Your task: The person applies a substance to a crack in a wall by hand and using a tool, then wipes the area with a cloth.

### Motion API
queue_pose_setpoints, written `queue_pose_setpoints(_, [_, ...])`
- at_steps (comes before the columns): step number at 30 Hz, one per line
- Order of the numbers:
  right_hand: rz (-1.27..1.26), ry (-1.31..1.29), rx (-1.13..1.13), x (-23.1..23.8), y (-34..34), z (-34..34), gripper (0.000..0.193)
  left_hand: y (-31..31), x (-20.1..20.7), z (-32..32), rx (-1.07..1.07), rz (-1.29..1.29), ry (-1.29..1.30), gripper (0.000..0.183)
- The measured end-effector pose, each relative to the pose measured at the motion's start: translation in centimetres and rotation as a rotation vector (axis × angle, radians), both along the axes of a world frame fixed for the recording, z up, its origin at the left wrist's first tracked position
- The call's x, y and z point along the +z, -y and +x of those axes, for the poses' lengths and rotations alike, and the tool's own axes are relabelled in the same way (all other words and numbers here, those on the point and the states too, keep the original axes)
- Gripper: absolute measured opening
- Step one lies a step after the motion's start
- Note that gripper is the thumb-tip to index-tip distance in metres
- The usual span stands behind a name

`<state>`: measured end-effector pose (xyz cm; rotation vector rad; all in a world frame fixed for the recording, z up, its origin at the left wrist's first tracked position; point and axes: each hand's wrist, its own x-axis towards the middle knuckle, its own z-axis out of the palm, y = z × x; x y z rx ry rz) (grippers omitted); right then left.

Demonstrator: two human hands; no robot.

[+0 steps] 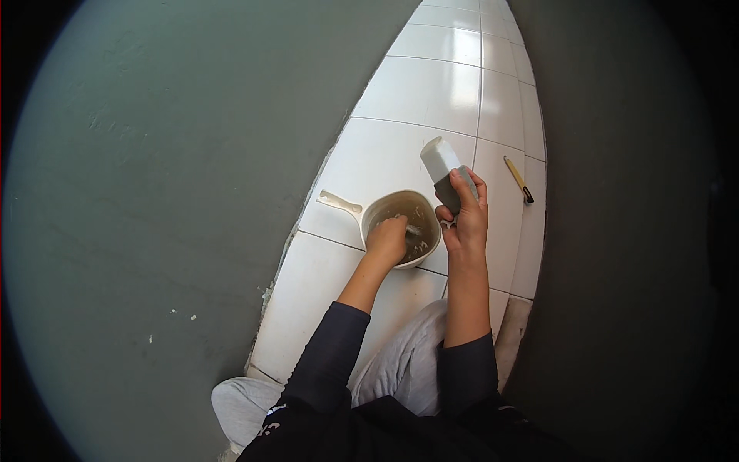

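My left hand (387, 238) reaches down into a white plastic dipper (368, 222) that holds murky water with pale bits in it. The fingers look curled, and their tips are hidden; a whitish streak shows beside them. The dipper's handle points to the far left. My right hand (468, 212) is raised just right of the dipper, wrapped round a smooth white-and-grey block (444, 165) held tilted, its white end up and away from me. A small whitish scrap (449, 224) shows by the lower fingers.
A yellow utility knife (519, 180) with a black end lies near the right edge of the white tiled ledge (431, 92). Grey floor or wall surface (169, 169) borders the ledge on the left, with a few white crumbs (192, 316). My grey-trousered legs (396, 350) are folded close below.
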<state>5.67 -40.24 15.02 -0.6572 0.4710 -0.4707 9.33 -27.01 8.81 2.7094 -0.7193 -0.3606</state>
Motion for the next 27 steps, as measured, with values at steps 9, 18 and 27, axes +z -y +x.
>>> queue_pose_setpoints(9, [0.006,0.01,0.006,-0.1,-0.2,0.1,0.047,-0.9,0.5,1.1,0.043,-0.295,-0.023,0.032])
queue_pose_setpoints(18, [0.004,-0.008,-0.002,-0.1,-0.1,0.1,0.047,0.1,0.4,-0.5,0.045,-0.246,-0.125,0.039])
queue_pose_setpoints(27, [0.002,-0.013,0.001,0.1,-0.2,0.0,0.046,-0.6,-1.2,0.2,0.003,-0.16,-0.133,0.037])
